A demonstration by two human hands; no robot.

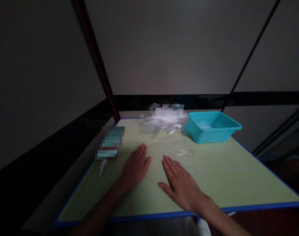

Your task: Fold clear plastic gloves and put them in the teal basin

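Palm down on the pale green tabletop [225, 177], my left hand [136, 165] lies flat with its thumb apart from the fingers. My right hand [180, 183] rests flat to the right of it, fingers stretched out and thumb spread. Neither holds anything. Just beyond my hands lies a thin, clear plastic piece [185, 153], hard to make out against the table; its exact kind I cannot tell. Behind that sits a crumpled heap of clear plastic bags [164, 119].
A turquoise plastic basin [208, 136] stands at the back right, something pale inside it. At the left edge a blurred-out, phone-like object [111, 142] leans with a white cable [102, 168] below it. Wall panels [169, 49] rise behind the blue-edged table.
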